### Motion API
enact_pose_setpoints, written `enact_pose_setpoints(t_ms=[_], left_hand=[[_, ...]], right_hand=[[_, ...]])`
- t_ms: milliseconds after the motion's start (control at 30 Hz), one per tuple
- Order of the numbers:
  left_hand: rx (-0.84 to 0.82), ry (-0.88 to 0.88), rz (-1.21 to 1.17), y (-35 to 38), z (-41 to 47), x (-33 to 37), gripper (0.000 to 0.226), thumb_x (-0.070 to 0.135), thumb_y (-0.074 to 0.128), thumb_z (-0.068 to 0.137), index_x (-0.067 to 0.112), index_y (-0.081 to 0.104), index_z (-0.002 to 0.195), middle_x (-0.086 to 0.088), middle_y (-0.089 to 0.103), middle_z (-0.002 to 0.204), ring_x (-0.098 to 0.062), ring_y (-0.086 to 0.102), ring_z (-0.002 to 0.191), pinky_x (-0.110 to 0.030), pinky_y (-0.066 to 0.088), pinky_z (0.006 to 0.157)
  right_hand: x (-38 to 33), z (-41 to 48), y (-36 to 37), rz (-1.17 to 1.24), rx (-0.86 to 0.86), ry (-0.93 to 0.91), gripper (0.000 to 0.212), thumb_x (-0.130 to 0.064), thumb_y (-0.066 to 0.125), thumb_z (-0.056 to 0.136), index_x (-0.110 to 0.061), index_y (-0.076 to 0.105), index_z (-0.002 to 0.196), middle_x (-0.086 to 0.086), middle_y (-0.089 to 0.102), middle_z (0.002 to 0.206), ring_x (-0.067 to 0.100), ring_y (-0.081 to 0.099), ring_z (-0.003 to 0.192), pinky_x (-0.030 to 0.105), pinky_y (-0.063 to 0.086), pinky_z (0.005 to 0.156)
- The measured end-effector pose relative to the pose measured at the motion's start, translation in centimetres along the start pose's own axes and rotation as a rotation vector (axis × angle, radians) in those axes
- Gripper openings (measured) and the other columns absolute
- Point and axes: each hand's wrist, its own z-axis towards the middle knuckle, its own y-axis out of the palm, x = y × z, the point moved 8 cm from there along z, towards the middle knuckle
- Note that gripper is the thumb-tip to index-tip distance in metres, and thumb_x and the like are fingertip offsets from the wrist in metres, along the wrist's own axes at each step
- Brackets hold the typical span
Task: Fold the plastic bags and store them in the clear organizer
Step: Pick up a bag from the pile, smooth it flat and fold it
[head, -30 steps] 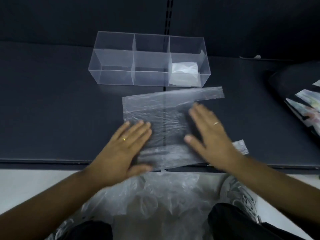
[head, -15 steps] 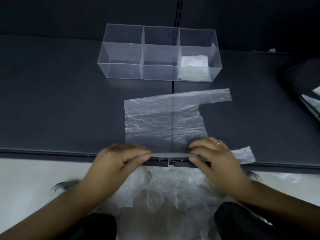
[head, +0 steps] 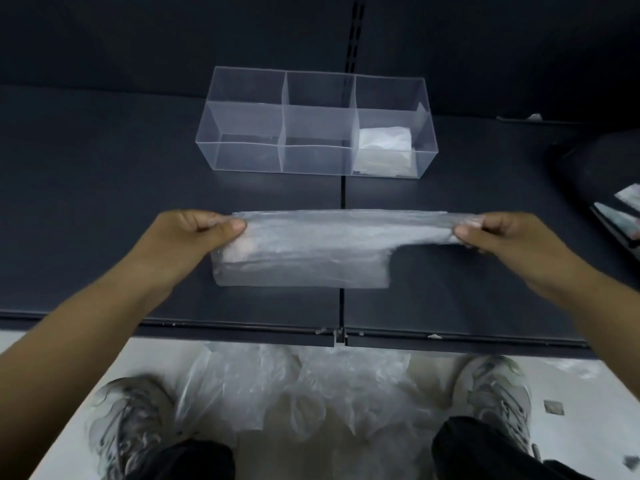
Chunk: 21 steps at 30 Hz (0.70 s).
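Plastic bag point(head: 301, 251): stretching half-folded between grips, long axis running from left grip point(head: 194, 233) to right grip point(head: 502, 237), both pinching its far-edge ends. Near fold resting on surface point(head: 104, 202) under grips. Clear organizer point(head: 242, 123) sitting straight beyond, roughly equidistant.

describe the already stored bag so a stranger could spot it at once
Find the clear organizer at the back of the dark table. Look in its right-end compartment, where a folded whitish bag lies. It is the only bag inside.
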Motion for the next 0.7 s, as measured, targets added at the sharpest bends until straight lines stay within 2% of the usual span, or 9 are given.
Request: enact_pose_setpoints(t_ms=[100, 200, 267, 333, 400, 467, 500, 600, 700], left_hand=[[0.085, -0.015, 0.029, 0.2, 3.0, -1.4, 0.011, 0.032, 0.073, 0.082, 0.028, 0.076, 0.072, 0.015, 0.073, 0.071, 0.007, 0.063, 0.062, -0.009, 0.046, 0.061], [0.140, -0.013, 0.162, 0.1, 4.7, -2.5, 0.023, 0.036, 0.072, 0.083, 0.019, 0.072, 0.067, 0.008, 0.066, 0.054, 0.003, 0.056, 0.049, -0.016, 0.042, 0.065], [0.187, 0.012, 0.244, -0.2, 5.0, -2.4, 0.024, 0.038, 0.071, 0.083, 0.020, 0.070, 0.068, 0.005, 0.067, 0.059, 0.002, 0.056, 0.048, -0.014, 0.042, 0.062], [0.290, 0.102, 0.424, -0.5, 4.2, -1.3, 0.015, 0.035, 0.070, 0.085, 0.020, 0.069, 0.084, 0.003, 0.069, 0.077, -0.002, 0.061, 0.064, -0.016, 0.045, 0.065], [0.415, 0.376, 0.659, 0.4, 2.2, 1.2, 0.022, 0.026, 0.065, 0.089, 0.012, 0.067, 0.105, -0.007, 0.064, 0.097, -0.021, 0.060, 0.087, -0.031, 0.048, 0.081], [0.340, 0.639, 0.811, 3.7, 0.1, 2.5, 0.030, 0.022, 0.052, 0.094, 0.005, 0.064, 0.115, -0.017, 0.061, 0.113, -0.034, 0.057, 0.102, -0.041, 0.043, 0.094], [0.230, 0.680, 0.886, 5.6, -0.4, 2.1, 0.037, 0.025, 0.046, 0.096, 0.003, 0.060, 0.123, -0.018, 0.059, 0.124, -0.036, 0.055, 0.114, -0.041, 0.039, 0.102], [-0.027, 0.532, 1.097, 8.2, -0.4, -1.3, 0.066, 0.050, 0.026, 0.099, 0.009, 0.024, 0.150, -0.009, 0.022, 0.157, -0.023, 0.016, 0.147, -0.034, 0.006, 0.120], [-0.050, 0.438, 1.225, 8.3, -0.6, -3.6, 0.077, 0.064, -0.003, 0.089, 0.018, -0.006, 0.151, -0.003, -0.006, 0.160, -0.017, -0.010, 0.147, -0.036, -0.007, 0.119]], right_hand=[[1.1, 2.7, 1.0, -0.029, 0.105, 0.050, 0.018, -0.033, 0.071, 0.083, -0.016, 0.074, 0.077, -0.009, 0.070, 0.074, 0.002, 0.058, 0.070, 0.023, 0.044, 0.072], [1.0, 4.0, 1.3, -0.142, 0.193, 0.037, 0.031, -0.037, 0.071, 0.083, -0.010, 0.068, 0.067, -0.001, 0.060, 0.062, 0.008, 0.050, 0.059, 0.026, 0.039, 0.059], [0.7, 4.5, 1.4, -0.205, 0.215, 0.027, 0.036, -0.037, 0.071, 0.083, -0.006, 0.064, 0.064, 0.001, 0.053, 0.056, 0.011, 0.045, 0.054, 0.028, 0.035, 0.055], [0.6, 4.6, 1.4, -0.230, 0.218, 0.029, 0.037, -0.036, 0.072, 0.082, -0.005, 0.062, 0.063, 0.002, 0.053, 0.055, 0.011, 0.044, 0.052, 0.028, 0.035, 0.054], [0.6, 4.6, 1.4, -0.247, 0.221, 0.031, 0.034, -0.034, 0.073, 0.081, -0.008, 0.062, 0.063, 0.001, 0.054, 0.056, 0.011, 0.045, 0.052, 0.027, 0.036, 0.053], [0.7, 4.6, 1.4, -0.251, 0.218, 0.038, 0.030, -0.031, 0.074, 0.080, -0.010, 0.060, 0.062, -0.001, 0.054, 0.056, 0.010, 0.047, 0.053, 0.026, 0.036, 0.053], [0.7, 4.6, 1.4, -0.251, 0.215, 0.044, 0.028, -0.029, 0.075, 0.080, -0.010, 0.061, 0.064, -0.001, 0.055, 0.058, 0.011, 0.048, 0.055, 0.025, 0.037, 0.054], [0.9, 4.6, 1.5, -0.259, 0.183, 0.091, 0.021, -0.024, 0.076, 0.079, -0.011, 0.062, 0.070, 0.003, 0.061, 0.067, 0.018, 0.056, 0.066, 0.025, 0.040, 0.060], [-0.5, 3.7, 1.1, -0.355, 0.278, 0.111, 0.019, -0.016, 0.073, 0.080, -0.011, 0.062, 0.094, 0.003, 0.058, 0.088, 0.027, 0.060, 0.089, 0.030, 0.045, 0.074]])
